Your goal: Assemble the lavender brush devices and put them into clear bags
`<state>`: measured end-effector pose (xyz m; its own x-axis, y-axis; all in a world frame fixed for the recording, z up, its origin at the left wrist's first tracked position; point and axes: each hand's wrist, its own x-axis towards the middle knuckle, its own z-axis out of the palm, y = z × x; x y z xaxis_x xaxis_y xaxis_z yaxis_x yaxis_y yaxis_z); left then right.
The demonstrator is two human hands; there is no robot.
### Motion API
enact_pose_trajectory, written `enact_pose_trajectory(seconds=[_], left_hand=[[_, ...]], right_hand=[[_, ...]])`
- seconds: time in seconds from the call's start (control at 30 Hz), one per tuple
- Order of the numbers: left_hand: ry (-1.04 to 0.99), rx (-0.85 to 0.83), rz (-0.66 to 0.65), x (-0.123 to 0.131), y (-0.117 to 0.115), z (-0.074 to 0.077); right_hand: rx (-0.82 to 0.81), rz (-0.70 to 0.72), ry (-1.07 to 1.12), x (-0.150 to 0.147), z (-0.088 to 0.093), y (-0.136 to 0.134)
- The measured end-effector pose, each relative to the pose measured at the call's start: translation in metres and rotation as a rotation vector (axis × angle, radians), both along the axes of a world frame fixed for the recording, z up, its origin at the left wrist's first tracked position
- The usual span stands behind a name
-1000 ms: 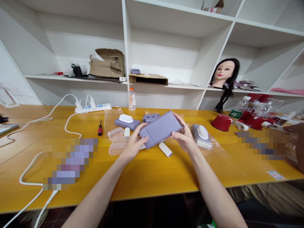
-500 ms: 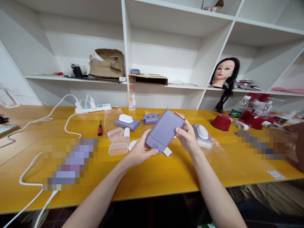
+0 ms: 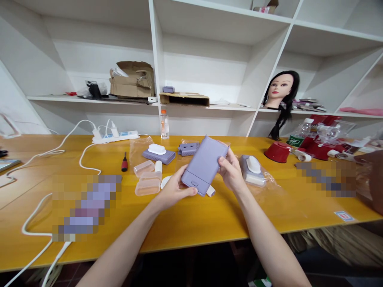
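Both hands hold a lavender plastic rectangular case up above the table, with its long side pointing away from me. My left hand supports its lower end, which has a small button or slot. My right hand grips its right edge. Below the case lie a white cylindrical part and a white curved piece, both partly hidden. Near my right hand, a lavender base with a white lid sits on a plastic bag. Near my left hand are translucent peach containers.
The yellow wooden table also bears another lavender base, a red-handled screwdriver, a power strip with white cables, and a red cup. White shelves stand behind it, holding cardboard and a mannequin head.
The case has turned from lying crosswise in my hands to pointing away from me. My left hand has moved to its lower end, and my right hand now holds its right edge.
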<state>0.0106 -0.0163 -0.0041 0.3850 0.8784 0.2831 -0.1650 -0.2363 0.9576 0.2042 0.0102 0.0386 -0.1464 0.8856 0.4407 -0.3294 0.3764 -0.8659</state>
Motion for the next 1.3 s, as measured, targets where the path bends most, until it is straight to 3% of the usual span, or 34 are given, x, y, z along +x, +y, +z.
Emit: enact_pose_trajectory(seconds=[0.1,0.23,0.33,0.4,0.53,0.63,0.8,1.0,1.1,1.3], left_hand=[[-0.014,-0.033,0.022,-0.005,0.000,0.004],[-0.204,-0.212,0.104,-0.007,0.001,0.013],[-0.272,-0.302,0.244,-0.009,0.003,0.020],[-0.419,-0.328,0.375,-0.013,0.006,0.025],[-0.827,-0.303,0.530,-0.025,0.009,0.037],[-0.939,-0.278,0.571,-0.029,0.010,0.041],[-0.892,-0.341,0.560,-0.025,0.012,0.035],[-0.815,-0.390,0.546,-0.018,0.011,0.032],[-0.821,-0.418,0.460,-0.018,0.010,0.031],[-0.747,-0.458,0.133,-0.017,0.003,0.029]], right_hand=[[-0.043,0.042,-0.026,-0.007,-0.001,-0.003],[-0.054,0.098,-0.112,-0.021,-0.007,-0.007],[0.013,0.095,-0.169,-0.028,-0.011,-0.005],[0.028,0.032,-0.229,-0.028,-0.015,-0.002],[0.148,-0.181,-0.572,-0.029,-0.027,0.005],[0.350,-0.208,-0.961,-0.040,-0.038,0.003],[0.585,-0.151,-1.354,-0.069,-0.049,0.002],[0.512,-0.105,-1.505,-0.086,-0.051,0.010],[0.502,-0.127,-1.502,-0.083,-0.048,0.007],[0.443,-0.189,-1.527,-0.070,-0.030,-0.003]])
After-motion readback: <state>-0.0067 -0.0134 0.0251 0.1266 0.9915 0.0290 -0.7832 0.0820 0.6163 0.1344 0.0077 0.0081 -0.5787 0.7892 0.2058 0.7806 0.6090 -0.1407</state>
